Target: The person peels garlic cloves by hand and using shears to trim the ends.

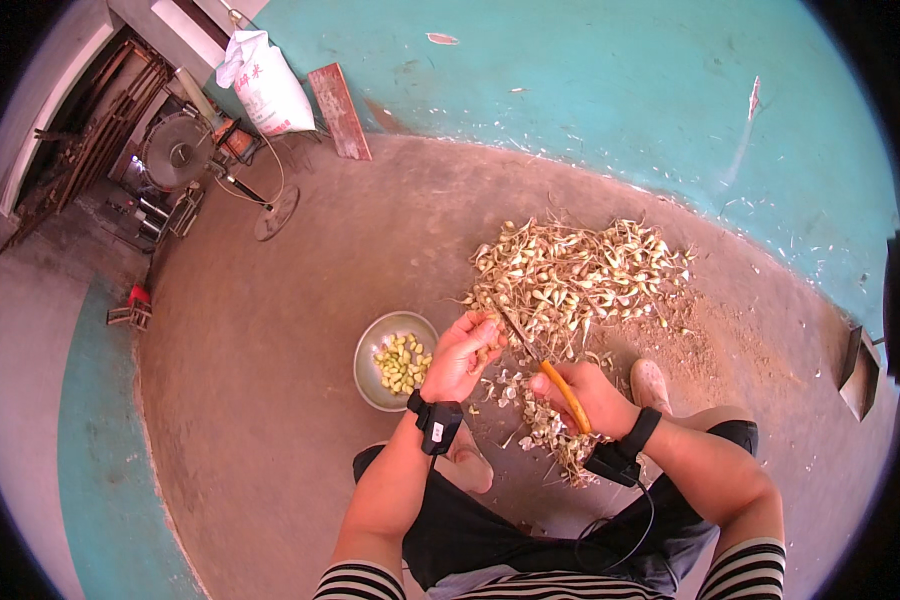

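My left hand (461, 356) pinches a small pale bulb (493, 319) between thumb and fingertips; the fingers partly cover it. In my right hand (596, 394) is a pair of scissors (565, 391) with orange handles. Their dark blades point up and left, with the tips beside the bulb. Beyond both hands lies a heap of small garlic-like bulbs (570, 277) with dry stems. A metal bowl (360, 375) stands left of my left hand, holding several peeled yellow-green cloves or bulbs (401, 364). Papery skins and trimmings (555, 439) lie on the floor beneath my right hand.
My bare feet (651, 382) flank the trimmings. A pedestal fan (178, 152), a white woven sack (274, 90) and a leaning reddish board (339, 112) stand at the far left. Along the turquoise wall (607, 82), a metal dustpan (859, 375) sits at right.
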{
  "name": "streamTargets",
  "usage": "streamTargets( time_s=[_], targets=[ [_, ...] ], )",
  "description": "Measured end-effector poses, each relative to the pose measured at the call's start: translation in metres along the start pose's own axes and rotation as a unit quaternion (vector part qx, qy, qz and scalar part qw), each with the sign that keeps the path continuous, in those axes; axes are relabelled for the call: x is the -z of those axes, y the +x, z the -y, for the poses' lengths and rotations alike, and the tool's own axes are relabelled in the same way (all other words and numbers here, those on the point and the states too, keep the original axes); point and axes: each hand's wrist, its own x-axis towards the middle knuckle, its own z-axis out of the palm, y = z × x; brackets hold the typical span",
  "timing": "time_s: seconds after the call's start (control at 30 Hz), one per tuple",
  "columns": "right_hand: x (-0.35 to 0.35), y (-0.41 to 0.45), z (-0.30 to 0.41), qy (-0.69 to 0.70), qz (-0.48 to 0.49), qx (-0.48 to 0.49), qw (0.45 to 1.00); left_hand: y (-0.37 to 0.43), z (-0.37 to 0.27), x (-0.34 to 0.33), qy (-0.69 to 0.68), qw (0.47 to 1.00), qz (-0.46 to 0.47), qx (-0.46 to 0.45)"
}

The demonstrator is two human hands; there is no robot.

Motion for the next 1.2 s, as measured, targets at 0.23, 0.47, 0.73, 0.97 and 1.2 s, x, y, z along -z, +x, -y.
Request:
streamTargets(
  time_s=[0.23, 0.47, 0.73, 0.97, 1.2],
  targets=[
    [-0.003, 0.004, -0.008, 0.019, 0.008, -0.054, 0.998, 0.007, 0.000, 0.005, -0.106, 0.993, -0.017, -0.041],
    [-0.010, -0.003, -0.009, -0.179, -0.043, 0.012, 0.983, 0.010, -0.003, 0.016, -0.210, 0.972, -0.032, -0.100],
    [-0.016, -0.002, -0.012, -0.203, -0.082, 0.055, 0.974, 0.007, -0.013, 0.013, -0.250, 0.962, -0.023, -0.108],
    [-0.017, -0.001, -0.011, -0.218, -0.148, 0.134, 0.955, 0.006, -0.019, 0.007, -0.271, 0.951, 0.022, -0.146],
    [0.000, -0.001, -0.002, -0.275, -0.200, 0.100, 0.935, 0.006, -0.022, 0.009, -0.293, 0.943, -0.007, -0.161]
  ],
)
